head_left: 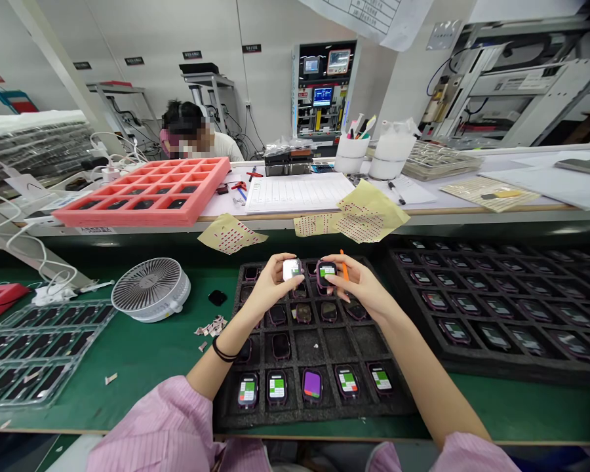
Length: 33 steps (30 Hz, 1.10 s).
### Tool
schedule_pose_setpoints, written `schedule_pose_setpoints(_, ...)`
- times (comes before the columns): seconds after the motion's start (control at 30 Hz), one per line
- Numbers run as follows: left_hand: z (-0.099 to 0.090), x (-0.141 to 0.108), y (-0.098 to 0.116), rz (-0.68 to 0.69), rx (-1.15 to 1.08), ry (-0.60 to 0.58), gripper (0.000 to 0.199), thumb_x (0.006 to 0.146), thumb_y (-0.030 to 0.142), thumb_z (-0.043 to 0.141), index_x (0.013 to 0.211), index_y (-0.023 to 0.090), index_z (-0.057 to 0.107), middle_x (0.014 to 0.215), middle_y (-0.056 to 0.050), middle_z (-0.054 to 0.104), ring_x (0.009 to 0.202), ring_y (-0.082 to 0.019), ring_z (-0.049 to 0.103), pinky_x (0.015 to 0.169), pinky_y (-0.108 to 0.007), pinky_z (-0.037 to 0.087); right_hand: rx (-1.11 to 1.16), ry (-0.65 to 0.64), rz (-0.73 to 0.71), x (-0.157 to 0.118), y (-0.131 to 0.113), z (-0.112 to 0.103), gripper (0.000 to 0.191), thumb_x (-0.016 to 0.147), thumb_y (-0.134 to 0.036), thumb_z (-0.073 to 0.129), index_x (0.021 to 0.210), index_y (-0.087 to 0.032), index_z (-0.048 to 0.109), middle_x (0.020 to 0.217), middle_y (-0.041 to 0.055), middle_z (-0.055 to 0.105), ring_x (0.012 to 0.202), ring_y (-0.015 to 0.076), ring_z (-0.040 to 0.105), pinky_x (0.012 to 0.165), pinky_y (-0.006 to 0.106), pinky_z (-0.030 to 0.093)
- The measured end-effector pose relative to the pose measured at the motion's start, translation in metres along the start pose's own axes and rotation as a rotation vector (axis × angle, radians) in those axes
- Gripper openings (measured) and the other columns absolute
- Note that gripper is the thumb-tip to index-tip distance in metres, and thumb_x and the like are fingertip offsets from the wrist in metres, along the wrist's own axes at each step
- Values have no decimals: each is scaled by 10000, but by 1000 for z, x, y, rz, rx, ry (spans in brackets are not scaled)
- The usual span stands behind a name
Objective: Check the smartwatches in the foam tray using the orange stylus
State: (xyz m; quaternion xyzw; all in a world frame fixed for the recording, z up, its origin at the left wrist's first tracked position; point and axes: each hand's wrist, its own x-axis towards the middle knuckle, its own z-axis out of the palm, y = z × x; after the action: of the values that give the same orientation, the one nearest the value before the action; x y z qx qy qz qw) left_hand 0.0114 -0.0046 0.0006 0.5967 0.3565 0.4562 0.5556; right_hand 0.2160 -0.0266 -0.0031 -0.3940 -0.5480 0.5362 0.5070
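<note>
My left hand (pixel 278 278) pinches a smartwatch face (pixel 292 269) whose screen glows white. In my right hand (pixel 351 282) is a second watch face (pixel 327 272) with green and white on its lit screen. An orange stick-like tool (pixel 344 265) is also tucked between the right fingers. Both hands hover over the far part of a black foam tray (pixel 309 344). Several watch faces sit in its pockets; the nearest row is lit, including one with a purple screen (pixel 313 385). Farther back, most screens are dark, and some pockets are partly hidden by my hands.
Another black foam tray (pixel 465 351) of watch faces lies right. Left are a round fan (pixel 151 288), clear trays (pixel 44 357) of dark parts and small scraps (pixel 215 326). A shelf edge (pixel 275 219) bears a pink foam tray (pixel 191 216). A person (pixel 196 134) sits beyond.
</note>
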Motion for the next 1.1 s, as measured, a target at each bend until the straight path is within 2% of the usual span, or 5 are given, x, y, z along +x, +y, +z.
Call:
schedule_pose_setpoints(0.17,-2,-3,-1,88,89,-68,683,704,251,753,1297,196,419,1134,-95,593,944,-167,602,710,-234,498,0,-89,25,0,-2,1,485,720,-367,747,1146,-207,578,978,63,597,663,133,623,370,175,376)
schedule_pose_setpoints(0.47,0,-6,-1,337,262,66,471,748,233,727,1168,195,518,1203,-101,580,1052,-194,595,834,-271,487,-3,-115,146,-3,2,18,438,819,-486,623,1152,-204,592,817,35,587,654,152,649,373,178,389)
schedule_pose_setpoints(0.77,1,-5,-12,359,329,-89,454,765,239,715,1183,201,542,1185,-103,596,1091,-213,575,932,-329,454,131,-50,166,-1,4,19,395,798,-481,637,1080,-206,608,761,29,625,605,150,642,362,180,367)
schedule_pose_setpoints(1.0,0,-4,-8,346,188,-35,510,744,260,748,1189,192,507,1220,-109,579,1105,-210,578,926,-320,457,135,-41,182,1,7,19,424,784,-494,639,1079,-192,597,754,33,636,583,143,630,360,178,354)
schedule_pose_setpoints(1.1,-1,-4,-6,376,302,-39,504,749,279,748,1194,198,523,1212,-111,586,1100,-218,574,920,-334,453,144,-54,185,1,10,20,410,801,-493,622,1080,-194,599,742,30,630,586,148,631,365,183,359)
